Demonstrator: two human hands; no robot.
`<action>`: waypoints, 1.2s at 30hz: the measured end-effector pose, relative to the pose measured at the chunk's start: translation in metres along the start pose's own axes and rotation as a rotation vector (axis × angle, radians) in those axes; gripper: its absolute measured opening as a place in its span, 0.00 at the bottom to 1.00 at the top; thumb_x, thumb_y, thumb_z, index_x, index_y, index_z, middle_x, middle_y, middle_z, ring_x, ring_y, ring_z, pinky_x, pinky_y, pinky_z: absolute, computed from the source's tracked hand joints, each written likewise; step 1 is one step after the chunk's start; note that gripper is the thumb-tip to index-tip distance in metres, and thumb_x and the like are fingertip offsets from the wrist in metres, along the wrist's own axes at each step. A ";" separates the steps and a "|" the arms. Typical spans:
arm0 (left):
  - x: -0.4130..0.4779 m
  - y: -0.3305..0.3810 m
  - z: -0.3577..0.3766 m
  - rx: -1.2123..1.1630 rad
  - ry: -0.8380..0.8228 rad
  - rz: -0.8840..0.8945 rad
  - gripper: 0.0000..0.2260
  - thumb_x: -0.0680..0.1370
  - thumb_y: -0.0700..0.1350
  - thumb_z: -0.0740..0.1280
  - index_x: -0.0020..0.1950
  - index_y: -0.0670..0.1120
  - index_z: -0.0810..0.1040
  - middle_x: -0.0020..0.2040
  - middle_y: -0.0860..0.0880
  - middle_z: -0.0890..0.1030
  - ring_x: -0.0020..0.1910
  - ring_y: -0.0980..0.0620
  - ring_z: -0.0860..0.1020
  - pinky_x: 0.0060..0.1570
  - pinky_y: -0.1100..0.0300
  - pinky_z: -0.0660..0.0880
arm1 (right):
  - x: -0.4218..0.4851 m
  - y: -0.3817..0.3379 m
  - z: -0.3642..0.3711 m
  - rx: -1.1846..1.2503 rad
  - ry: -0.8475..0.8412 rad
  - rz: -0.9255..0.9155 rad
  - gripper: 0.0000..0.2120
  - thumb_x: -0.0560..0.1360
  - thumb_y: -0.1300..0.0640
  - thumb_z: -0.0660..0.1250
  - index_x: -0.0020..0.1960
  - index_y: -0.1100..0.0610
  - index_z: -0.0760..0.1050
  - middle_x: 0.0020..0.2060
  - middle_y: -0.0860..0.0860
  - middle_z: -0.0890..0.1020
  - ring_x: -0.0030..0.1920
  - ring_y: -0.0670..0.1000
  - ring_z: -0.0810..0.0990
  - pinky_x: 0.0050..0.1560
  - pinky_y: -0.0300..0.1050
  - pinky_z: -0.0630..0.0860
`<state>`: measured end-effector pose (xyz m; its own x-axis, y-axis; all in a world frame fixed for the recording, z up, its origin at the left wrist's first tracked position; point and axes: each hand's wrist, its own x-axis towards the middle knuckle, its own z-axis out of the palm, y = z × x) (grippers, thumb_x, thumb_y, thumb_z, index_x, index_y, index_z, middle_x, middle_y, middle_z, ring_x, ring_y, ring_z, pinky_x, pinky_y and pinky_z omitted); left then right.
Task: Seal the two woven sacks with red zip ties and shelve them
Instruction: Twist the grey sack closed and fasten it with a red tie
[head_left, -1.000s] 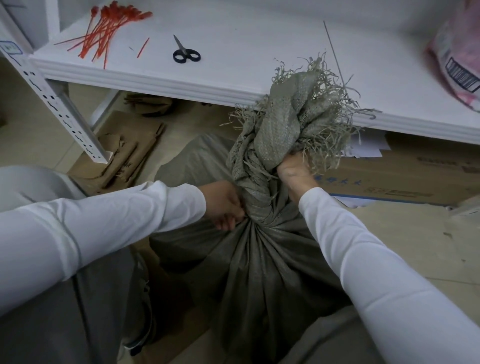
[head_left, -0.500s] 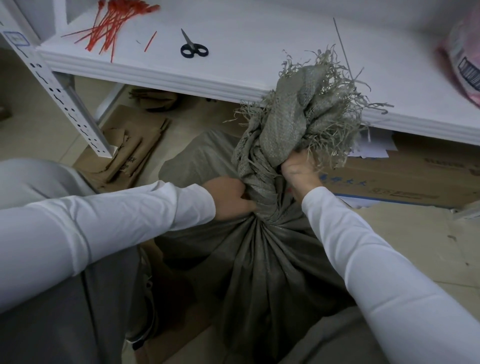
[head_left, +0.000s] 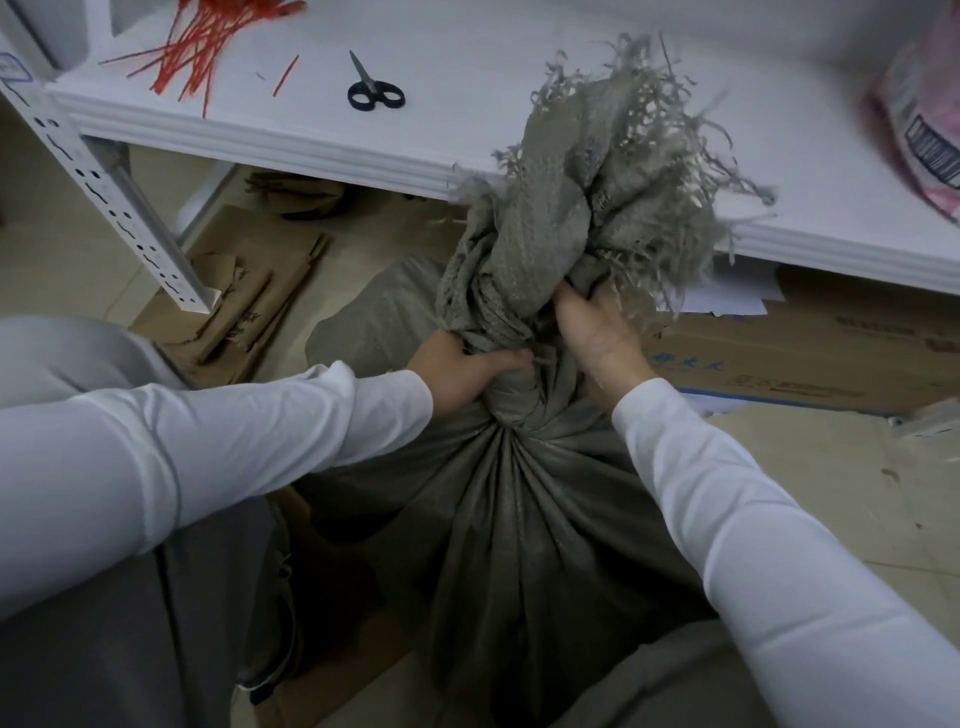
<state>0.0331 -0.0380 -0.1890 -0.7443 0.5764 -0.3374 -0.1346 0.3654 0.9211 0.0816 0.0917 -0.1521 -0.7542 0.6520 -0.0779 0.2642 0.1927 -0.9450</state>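
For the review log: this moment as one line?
woven sack: neck twisted, untied | left hand: grips neck | right hand: grips neck higher | red zip ties: on shelf

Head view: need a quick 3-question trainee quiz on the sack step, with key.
1. On the shelf, the zip ties lie: A) right of the scissors B) left of the scissors C) under the scissors
2. True or false: the sack is already on the shelf.
3. Fill in: the ___ hand grips the sack's twisted neck lower down.

Key: 1 B. 2 false, it stands on the floor below the shelf. 3 left: the left hand grips below the right hand.
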 end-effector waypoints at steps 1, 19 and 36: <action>0.001 0.001 -0.001 -0.073 -0.008 -0.015 0.31 0.65 0.52 0.78 0.66 0.46 0.75 0.61 0.50 0.80 0.59 0.51 0.78 0.64 0.53 0.72 | -0.002 0.003 -0.001 0.107 -0.022 0.019 0.21 0.72 0.46 0.69 0.63 0.50 0.74 0.63 0.52 0.78 0.65 0.55 0.75 0.67 0.55 0.70; 0.002 0.009 -0.003 -0.212 -0.068 0.033 0.31 0.60 0.54 0.76 0.61 0.48 0.79 0.58 0.51 0.82 0.59 0.50 0.79 0.64 0.48 0.72 | -0.007 0.042 -0.024 -0.724 -0.183 -0.370 0.09 0.72 0.57 0.70 0.51 0.55 0.79 0.51 0.54 0.82 0.55 0.57 0.78 0.49 0.45 0.73; 0.003 0.009 -0.011 0.027 -0.091 0.169 0.21 0.75 0.46 0.71 0.67 0.45 0.74 0.62 0.52 0.79 0.60 0.56 0.75 0.59 0.64 0.68 | -0.009 0.037 -0.027 -0.699 -0.265 -0.379 0.10 0.68 0.49 0.64 0.41 0.54 0.80 0.30 0.49 0.78 0.36 0.53 0.76 0.38 0.48 0.74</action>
<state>0.0221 -0.0411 -0.1793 -0.6921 0.6949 -0.1954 0.0064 0.2765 0.9610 0.1144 0.1133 -0.1778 -0.9602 0.2746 0.0509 0.2105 0.8314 -0.5142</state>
